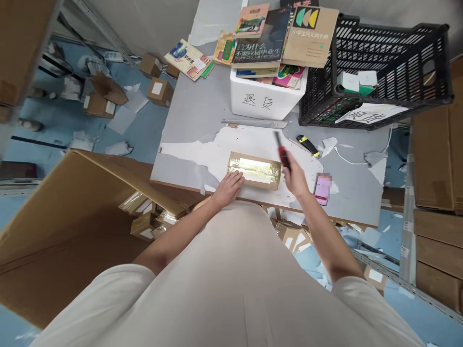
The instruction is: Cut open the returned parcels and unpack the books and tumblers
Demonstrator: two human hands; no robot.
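A small cardboard box (254,171), wrapped in shiny clear tape with a white label on top, lies near the table's front edge. My left hand (229,187) rests flat over its left end, fingers stretched out. In my right hand (294,176), just past the box's right end, is a red-handled box cutter (283,153). Its dark, slightly blurred tip points away from me, above the table and apart from the box. A second utility knife (308,145), black and yellow, lies beyond my right hand. Nearer that wrist is a phone (322,189) with a lit pink screen.
A white foam bin (267,103) piled with books stands at the back, beside a black plastic crate (376,58). Loose books (188,59) lie left of it. A large open carton (72,217) stands at left. Paper scraps and boxes (160,91) litter the blue floor.
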